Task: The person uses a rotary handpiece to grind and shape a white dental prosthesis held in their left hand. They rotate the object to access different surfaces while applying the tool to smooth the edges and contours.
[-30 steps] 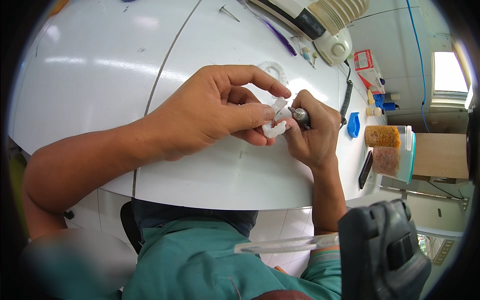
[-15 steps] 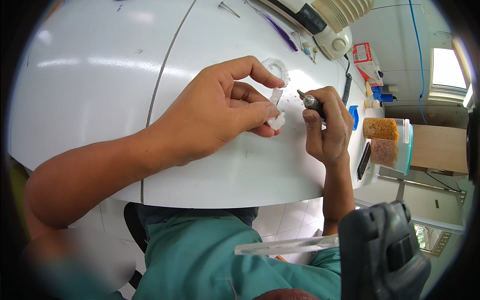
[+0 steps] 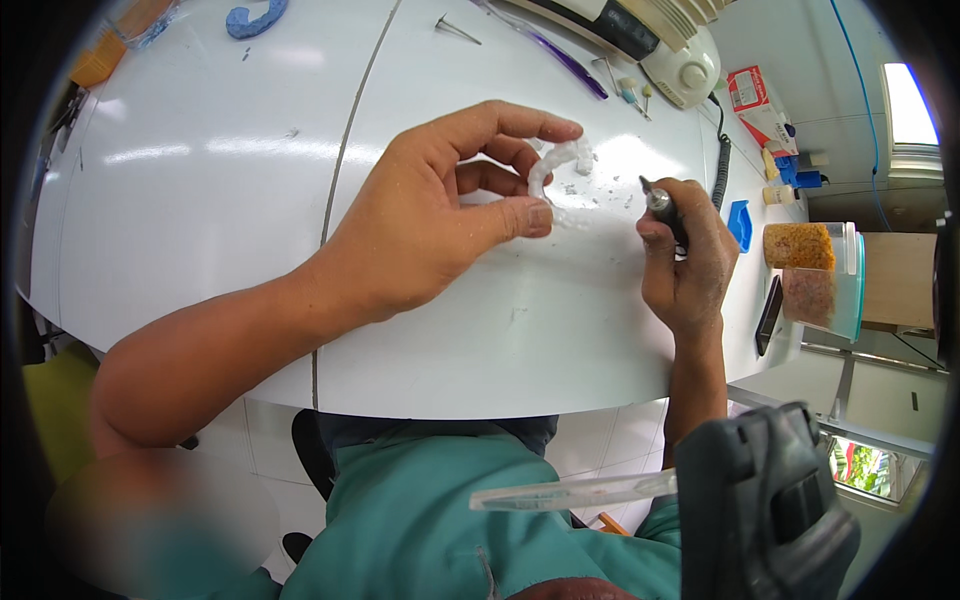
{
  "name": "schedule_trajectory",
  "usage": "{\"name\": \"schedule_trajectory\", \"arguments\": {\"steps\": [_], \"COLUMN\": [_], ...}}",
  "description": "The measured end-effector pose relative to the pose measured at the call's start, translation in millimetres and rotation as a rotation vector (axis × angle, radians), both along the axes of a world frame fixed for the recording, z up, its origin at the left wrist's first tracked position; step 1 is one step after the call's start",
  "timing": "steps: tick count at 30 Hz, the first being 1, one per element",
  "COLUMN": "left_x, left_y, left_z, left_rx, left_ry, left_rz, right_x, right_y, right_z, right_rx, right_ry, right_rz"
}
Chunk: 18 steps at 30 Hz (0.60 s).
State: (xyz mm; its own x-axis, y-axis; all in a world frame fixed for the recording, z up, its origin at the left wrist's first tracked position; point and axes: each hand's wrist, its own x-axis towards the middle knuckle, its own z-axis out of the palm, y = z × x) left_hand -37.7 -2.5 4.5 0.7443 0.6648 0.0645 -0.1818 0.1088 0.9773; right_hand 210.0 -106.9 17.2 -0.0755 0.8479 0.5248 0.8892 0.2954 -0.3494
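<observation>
My left hand (image 3: 440, 200) holds a clear, U-shaped dental aligner (image 3: 540, 178) above the white table, thumb below and fingers curved around its upper side. To its right, my right hand (image 3: 690, 250) grips a dark rotary handpiece (image 3: 662, 205) like a pen. The handpiece's small dark tip points up and left, apart from the aligner. Whitish crumbs (image 3: 600, 195) lie on the tabletop between the two hands. My left fingers hide part of the aligner, and my right fingers cover most of the handpiece.
Behind the hands are a purple pen-like tool (image 3: 565, 62), loose burs (image 3: 628, 92) and a white machine with a ribbed hose (image 3: 680, 75). On the right stand a blue tray (image 3: 740, 226), a phone (image 3: 769, 315) and tubs of granules (image 3: 800, 247). A blue horseshoe-shaped piece (image 3: 257, 18) lies far left.
My left hand has turned the whitish piece, so its curved arch now shows. The handpiece stays in my right hand. The view has shifted; the separate arch behind my fingers no longer shows distinctly.
</observation>
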Motion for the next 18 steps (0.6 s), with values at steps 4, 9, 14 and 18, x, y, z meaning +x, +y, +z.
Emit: {"name": "schedule_trajectory", "arguments": {"steps": [4, 9, 14, 18], "left_x": [1.3, 1.7, 0.3, -1.9], "left_y": [0.9, -1.4, -4.6, -4.6], "left_z": [2.8, 0.7, 5.2, 3.8], "left_rx": [0.16, 0.157, 0.138, 0.189], "left_ry": [0.054, 0.033, 0.032, 0.025], "left_rz": [0.127, 0.103, 0.045, 0.013], "right_x": [1.4, -15.7, -32.4, -37.7], "right_y": [-5.1, -9.7, -6.6, -2.9], "right_z": [-3.6, 1.7, -0.2, -1.5], "right_rx": [0.068, 0.076, 0.1, 0.105], "right_ry": [0.056, 0.009, 0.006, -0.01], "right_rz": [-0.033, 0.03, 0.108, 0.166]}}
